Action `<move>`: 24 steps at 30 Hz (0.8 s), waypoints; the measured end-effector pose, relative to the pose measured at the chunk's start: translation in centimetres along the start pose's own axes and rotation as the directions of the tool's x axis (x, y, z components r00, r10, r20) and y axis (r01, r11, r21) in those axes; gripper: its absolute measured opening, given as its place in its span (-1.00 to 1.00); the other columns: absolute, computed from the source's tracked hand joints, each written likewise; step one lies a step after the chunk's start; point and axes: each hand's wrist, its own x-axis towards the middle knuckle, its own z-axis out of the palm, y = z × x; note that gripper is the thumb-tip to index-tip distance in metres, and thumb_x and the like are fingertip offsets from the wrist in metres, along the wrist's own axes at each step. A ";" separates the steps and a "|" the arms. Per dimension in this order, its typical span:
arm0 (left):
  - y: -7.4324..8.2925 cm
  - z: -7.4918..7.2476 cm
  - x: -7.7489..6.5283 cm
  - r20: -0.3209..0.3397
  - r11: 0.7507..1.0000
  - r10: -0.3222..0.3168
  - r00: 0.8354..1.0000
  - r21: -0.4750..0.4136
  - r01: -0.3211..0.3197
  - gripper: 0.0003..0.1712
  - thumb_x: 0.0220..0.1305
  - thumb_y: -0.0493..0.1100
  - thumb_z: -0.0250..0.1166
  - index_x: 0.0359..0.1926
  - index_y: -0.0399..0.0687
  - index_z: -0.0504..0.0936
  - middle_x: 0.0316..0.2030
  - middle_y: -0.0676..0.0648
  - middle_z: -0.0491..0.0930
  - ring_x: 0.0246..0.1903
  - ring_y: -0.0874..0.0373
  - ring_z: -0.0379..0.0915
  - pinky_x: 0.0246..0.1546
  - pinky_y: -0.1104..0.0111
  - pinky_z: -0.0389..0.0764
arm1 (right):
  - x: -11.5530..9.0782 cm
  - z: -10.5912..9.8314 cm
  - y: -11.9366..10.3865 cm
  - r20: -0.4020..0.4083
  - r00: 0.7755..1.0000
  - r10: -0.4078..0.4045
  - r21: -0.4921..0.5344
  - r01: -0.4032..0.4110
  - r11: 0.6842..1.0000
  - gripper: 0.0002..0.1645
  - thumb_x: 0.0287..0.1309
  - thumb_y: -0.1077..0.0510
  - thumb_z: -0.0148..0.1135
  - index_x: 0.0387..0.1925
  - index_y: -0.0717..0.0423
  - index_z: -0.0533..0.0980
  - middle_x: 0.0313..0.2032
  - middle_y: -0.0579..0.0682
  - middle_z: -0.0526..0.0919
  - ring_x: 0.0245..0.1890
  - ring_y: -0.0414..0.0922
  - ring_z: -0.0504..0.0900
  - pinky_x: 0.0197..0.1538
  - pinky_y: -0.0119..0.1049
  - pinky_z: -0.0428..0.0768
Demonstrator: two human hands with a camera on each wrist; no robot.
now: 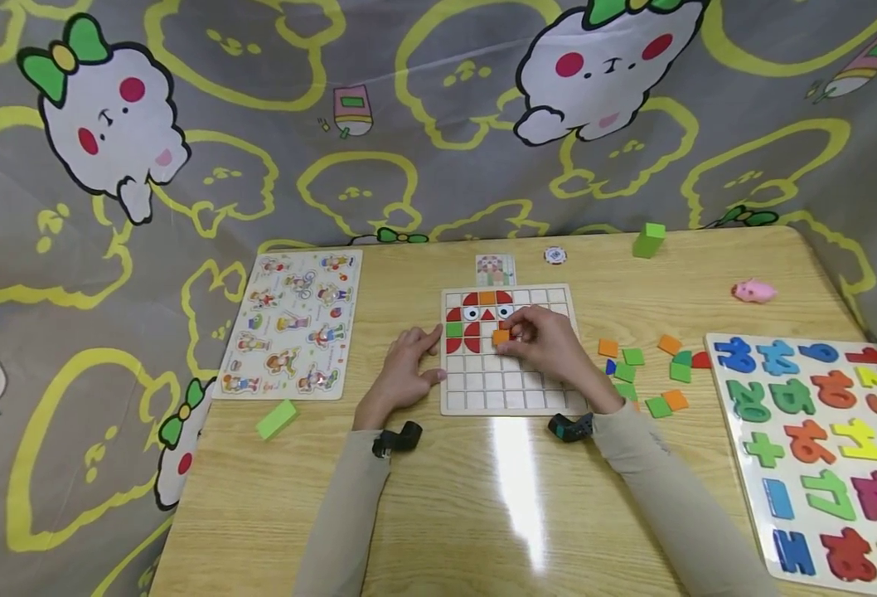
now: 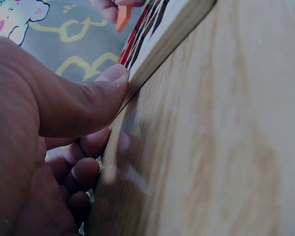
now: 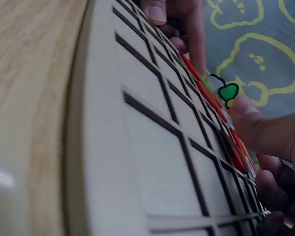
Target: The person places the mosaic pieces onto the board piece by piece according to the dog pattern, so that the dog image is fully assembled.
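Note:
A white wooden grid board (image 1: 476, 381) lies on the table, with red, green and orange tiles and two eye tiles set in its upper left cells. My right hand (image 1: 550, 344) pinches a square orange tile (image 1: 501, 337) between thumb and fingers, just over the board's middle. My left hand (image 1: 403, 373) rests at the board's left side. In the left wrist view, its thumb (image 2: 96, 101) touches the board's edge, and the other fingers are loosely bent below. The right wrist view shows the grid cells (image 3: 152, 147) close up; the right fingertips are partly hidden there.
Loose orange tiles (image 1: 608, 348) and green tiles (image 1: 633, 356) lie right of the board. Beyond them sits a number puzzle (image 1: 774, 518). A picture puzzle (image 1: 349, 315) lies at left, near a green block (image 1: 277, 419). A small card (image 1: 495, 270), a chip (image 1: 554, 255), another green block (image 1: 649, 240) and a pink pig (image 1: 754, 290) stand farther back.

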 end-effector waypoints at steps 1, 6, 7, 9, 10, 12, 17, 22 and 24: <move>0.0 0.0 0.0 0.001 1.000 -0.004 1.000 0.001 0.004 -0.10 0.15 -0.11 0.39 0.49 -0.02 0.22 -0.20 0.04 0.37 -0.12 0.12 0.21 0.00 0.22 0.21 | 0.0 0.2 0.0 0.001 1.000 0.000 -0.011 0.000 1.000 -0.63 -0.05 0.02 0.56 -0.20 0.06 0.64 -0.36 -0.06 0.61 -0.42 -0.17 0.49 -0.31 -0.34 0.45; 0.1 -0.1 -0.1 0.003 1.000 -0.017 1.000 -0.010 0.017 -0.09 0.15 -0.12 0.39 0.50 0.00 0.22 -0.20 0.04 0.36 -0.14 0.13 0.19 -0.02 0.24 0.20 | 0.1 1.0 -0.7 0.042 0.999 0.035 -0.071 -0.032 0.997 -0.60 -0.09 -0.05 0.58 -0.21 0.00 0.67 -0.33 -0.07 0.57 -0.37 -0.13 0.45 -0.25 -0.25 0.40; 0.1 -0.1 0.0 0.004 1.000 -0.015 1.000 -0.012 0.016 -0.09 0.15 -0.12 0.40 0.50 -0.01 0.22 -0.20 0.04 0.36 -0.15 0.14 0.19 -0.02 0.25 0.20 | 0.1 1.0 -0.8 0.046 0.998 0.043 -0.083 -0.039 0.996 -0.60 -0.10 -0.06 0.58 -0.21 -0.01 0.67 -0.32 -0.07 0.57 -0.37 -0.13 0.45 -0.25 -0.24 0.39; 0.1 0.0 0.0 0.005 1.000 -0.013 1.000 -0.017 0.013 -0.09 0.15 -0.12 0.40 0.49 -0.01 0.22 -0.20 0.04 0.37 -0.16 0.14 0.18 -0.03 0.25 0.20 | 0.1 1.0 -0.9 0.052 0.997 0.055 -0.100 -0.049 0.994 -0.60 -0.10 -0.07 0.58 -0.21 -0.02 0.68 -0.32 -0.06 0.57 -0.36 -0.13 0.44 -0.24 -0.23 0.39; 0.1 0.0 0.0 0.005 1.000 -0.013 1.000 -0.017 0.013 -0.09 0.15 -0.12 0.40 0.49 -0.01 0.22 -0.20 0.04 0.37 -0.16 0.14 0.18 -0.03 0.25 0.19 | 0.1 0.9 -0.9 0.052 0.997 0.053 -0.100 -0.047 0.994 -0.61 -0.08 -0.06 0.57 -0.21 -0.01 0.68 -0.32 -0.05 0.57 -0.37 -0.12 0.44 -0.25 -0.23 0.38; 0.1 0.0 0.1 0.004 1.000 -0.011 1.000 -0.020 0.011 -0.09 0.15 -0.12 0.41 0.49 -0.01 0.22 -0.20 0.04 0.37 -0.16 0.14 0.18 -0.03 0.26 0.19 | 0.0 0.7 -0.9 0.049 0.998 0.047 -0.096 -0.042 0.994 -0.65 -0.05 -0.03 0.56 -0.21 0.00 0.69 -0.33 -0.05 0.59 -0.38 -0.13 0.46 -0.25 -0.23 0.41; 0.0 0.0 0.1 0.011 1.000 -0.009 1.000 -0.015 0.009 -0.09 0.17 -0.12 0.40 0.50 0.00 0.21 -0.20 0.05 0.36 -0.16 0.15 0.19 -0.04 0.26 0.19 | 0.0 0.6 -1.0 0.036 0.999 0.025 -0.088 -0.022 0.996 -0.74 0.02 0.03 0.51 -0.23 0.01 0.71 -0.36 -0.04 0.61 -0.40 -0.14 0.49 -0.27 -0.23 0.43; 0.1 0.0 0.1 0.013 1.000 -0.011 1.000 -0.018 0.011 -0.11 0.18 -0.14 0.39 0.50 0.00 0.21 -0.21 0.04 0.35 -0.16 0.13 0.19 -0.04 0.24 0.19 | 0.0 0.9 -1.0 0.016 1.000 0.020 -0.094 -0.018 0.995 -0.77 0.01 0.05 0.52 -0.25 0.01 0.74 -0.37 -0.05 0.62 -0.42 -0.16 0.50 -0.29 -0.23 0.44; 0.2 0.0 0.0 0.010 1.000 -0.016 1.000 -0.025 0.016 -0.10 0.17 -0.15 0.39 0.49 -0.01 0.22 -0.21 0.03 0.35 -0.16 0.13 0.19 -0.04 0.24 0.19 | 0.0 0.9 -1.0 0.015 1.000 0.023 -0.091 -0.021 0.996 -0.76 0.01 0.04 0.52 -0.25 0.00 0.75 -0.37 -0.06 0.62 -0.43 -0.16 0.49 -0.30 -0.24 0.44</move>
